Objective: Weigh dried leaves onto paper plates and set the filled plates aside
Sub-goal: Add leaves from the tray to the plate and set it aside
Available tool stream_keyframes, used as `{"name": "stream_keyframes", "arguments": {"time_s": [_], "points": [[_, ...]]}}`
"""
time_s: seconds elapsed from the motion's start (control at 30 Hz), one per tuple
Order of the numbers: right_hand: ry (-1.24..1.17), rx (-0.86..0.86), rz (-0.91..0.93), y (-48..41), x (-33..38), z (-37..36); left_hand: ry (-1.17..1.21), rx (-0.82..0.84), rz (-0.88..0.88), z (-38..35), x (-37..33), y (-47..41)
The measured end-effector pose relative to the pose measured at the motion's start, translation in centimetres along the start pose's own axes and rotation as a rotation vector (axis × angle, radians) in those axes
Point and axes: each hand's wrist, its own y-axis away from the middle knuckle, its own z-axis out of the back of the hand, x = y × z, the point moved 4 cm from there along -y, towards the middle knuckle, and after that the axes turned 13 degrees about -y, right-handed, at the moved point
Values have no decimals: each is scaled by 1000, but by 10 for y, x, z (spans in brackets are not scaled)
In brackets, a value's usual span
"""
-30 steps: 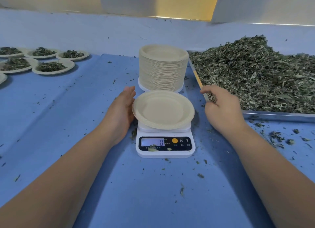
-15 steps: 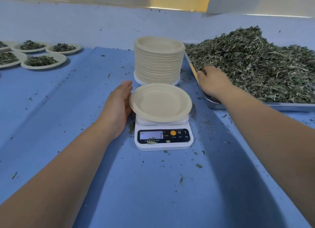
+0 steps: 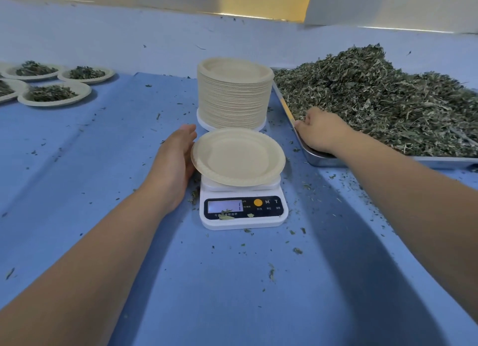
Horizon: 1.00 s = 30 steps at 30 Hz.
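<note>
An empty paper plate [image 3: 236,157] rests on a small white digital scale [image 3: 243,208] at the middle of the blue table. My left hand [image 3: 176,159] lies flat beside the plate's left rim, fingers straight, holding nothing. My right hand [image 3: 319,132] reaches into the near left corner of a metal tray [image 3: 388,161] heaped with dried green leaves [image 3: 388,100]. Its fingers are dug into the leaves and mostly hidden, so I cannot see whether they hold any.
A tall stack of empty paper plates [image 3: 234,92] stands just behind the scale. Several filled plates [image 3: 55,93] sit at the far left. Leaf crumbs are scattered over the blue cloth [image 3: 232,281], and a pale wall runs along the back.
My right hand has moved from the tray's front edge forward into the leaf pile. The left hand stayed beside the plate. The view shifted slightly.
</note>
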Motion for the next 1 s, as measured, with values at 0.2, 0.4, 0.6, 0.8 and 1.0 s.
{"name": "stream_keyframes", "arguments": {"time_s": [0.2,0.4,0.6,0.8,1.0], "points": [[97,87,-153,17,-1,-5,4,-42,2,3,0,0],[-8,-38,-53,22,4,3,-21,-30,-5,4,-2,2],[-128,-202,19,26,0,21,30,-46,-7,6,2,-4],[-189,-305,68,30,1,26,10,-27,-15,4,1,-2],[-135,-156,35,30,0,18,3,-7,12,3,4,-9]]}}
